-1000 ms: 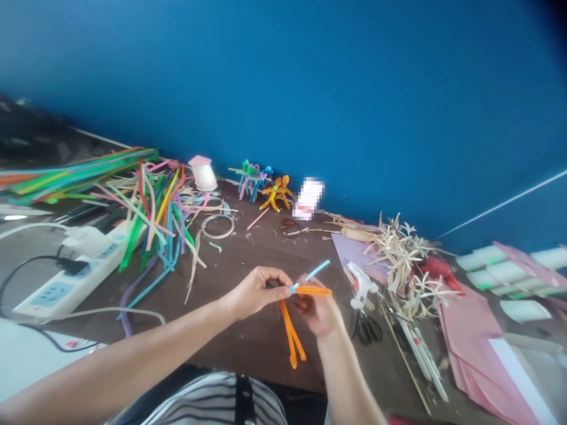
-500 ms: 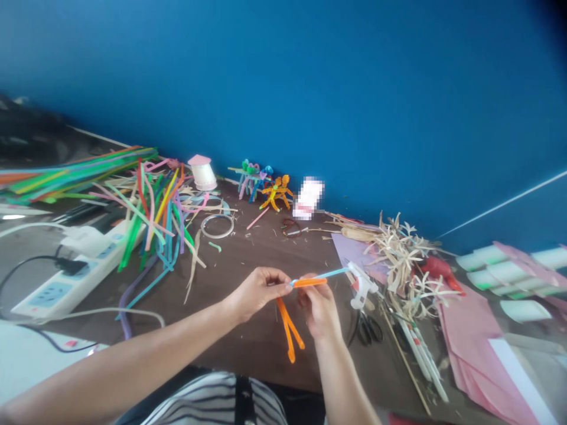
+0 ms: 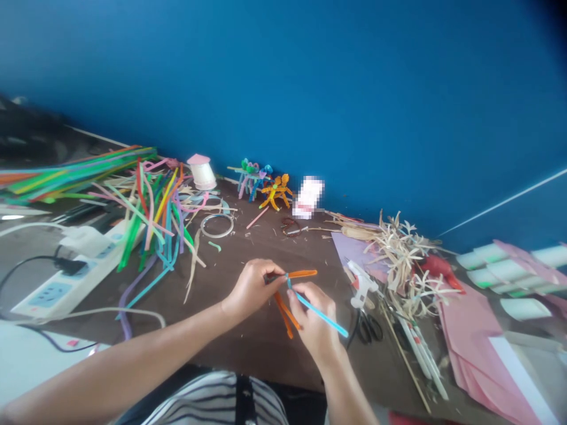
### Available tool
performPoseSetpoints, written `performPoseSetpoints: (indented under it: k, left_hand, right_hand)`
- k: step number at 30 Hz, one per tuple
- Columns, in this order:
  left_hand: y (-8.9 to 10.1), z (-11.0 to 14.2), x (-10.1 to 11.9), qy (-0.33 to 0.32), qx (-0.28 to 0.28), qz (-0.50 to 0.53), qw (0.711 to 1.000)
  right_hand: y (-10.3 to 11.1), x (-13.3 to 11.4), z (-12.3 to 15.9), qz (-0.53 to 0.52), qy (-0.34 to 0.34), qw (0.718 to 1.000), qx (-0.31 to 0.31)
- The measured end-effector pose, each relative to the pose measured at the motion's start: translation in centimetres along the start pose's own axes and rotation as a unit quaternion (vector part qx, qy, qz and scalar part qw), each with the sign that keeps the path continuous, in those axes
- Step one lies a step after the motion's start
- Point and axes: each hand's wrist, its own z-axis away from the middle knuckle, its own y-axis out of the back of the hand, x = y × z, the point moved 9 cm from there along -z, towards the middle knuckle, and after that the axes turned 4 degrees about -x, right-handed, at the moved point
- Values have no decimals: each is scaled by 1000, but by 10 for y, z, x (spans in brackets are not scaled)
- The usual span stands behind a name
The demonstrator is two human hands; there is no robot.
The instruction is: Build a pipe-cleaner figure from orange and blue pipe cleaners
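Left of the glue gun [image 3: 363, 286], above the dark counter [image 3: 248, 354], the left hand [image 3: 250, 289] pinches the bent orange pipe cleaner [image 3: 301, 274] between thumb and fingers, with a blue pipe cleaner [image 3: 319, 316] touching it at the bend. Just beside it, the right hand [image 3: 312, 319] grips that blue pipe cleaner in a narrow pinch. Just below the glue gun lie black-handled scissors [image 3: 365, 329].

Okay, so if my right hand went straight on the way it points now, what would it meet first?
Probably the thin orange craft strip held in your left hand, just beyond the fingertips of your right hand, which pinches a light blue craft strip. Depth is hard to judge from this view.
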Motion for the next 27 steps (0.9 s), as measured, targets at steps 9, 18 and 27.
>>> performPoseSetpoints:
  k: [9,18,27]
  left_hand:
    - [-7,6,29,-116,-90,-172,974]
    - [-16,10,45,-200,-206,-88,954]
    - [-13,6,27,-66,-156,137,976]
  right_hand:
    - [12,-3,-13,38,-1,999,-30]
    - [-3,37,-25,-239,-130,953,-131]
    - [-46,58,-6,-611,-263,743,-72]
